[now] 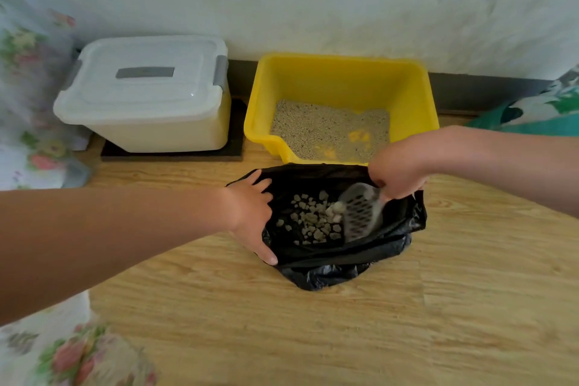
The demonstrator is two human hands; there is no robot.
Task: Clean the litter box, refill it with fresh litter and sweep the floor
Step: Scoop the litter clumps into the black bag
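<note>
Tipping the scoop (360, 213), likely light and stiff, into the black bag (344, 263) at centre frame, my right grip (398, 175) clamped on its handle; my left grip (250, 213) pinches the limp rim open.

Home: litter box (341, 81), wood floor (438, 307), floral fabric (34, 78).
</note>
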